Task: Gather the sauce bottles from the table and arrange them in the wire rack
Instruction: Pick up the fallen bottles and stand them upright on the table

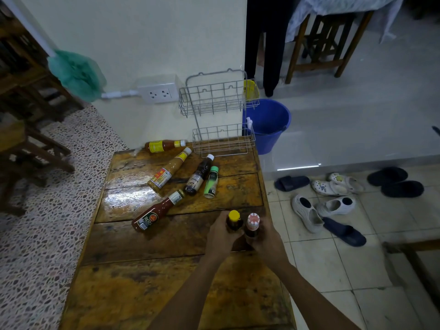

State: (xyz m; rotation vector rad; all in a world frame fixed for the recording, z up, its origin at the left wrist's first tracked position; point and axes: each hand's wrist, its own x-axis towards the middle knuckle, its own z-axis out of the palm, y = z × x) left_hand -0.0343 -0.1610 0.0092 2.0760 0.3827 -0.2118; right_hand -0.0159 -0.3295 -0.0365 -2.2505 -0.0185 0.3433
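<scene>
**Wood table, 2 bottles in hand, 5 still lying flat**

Wooden table (147, 246) carries the whole job. Going left to right: at 10 o'clock from the hands lies the red sauce bottle (156, 211) on its side, with an amber bottle (164, 146), a tan one (169, 172), a dark one (198, 175) and a green-capped one (211, 182) flat beyond it, toward 12. The left hand (220, 235) curls round the yellow-capped bottle (234, 221); just beside it the right hand (266, 241) wraps the red-capped bottle (252, 226). Both are held upright, I'd say so they drop straight into a tier. The wire rack (220, 141) stands at the far edge, 12 o'clock, both tiers bare. Those 5 lying bottles sit between hands and rack, so the carry must pass above them. A blue bucket (269, 125) stands at 1 o'clock.
</scene>
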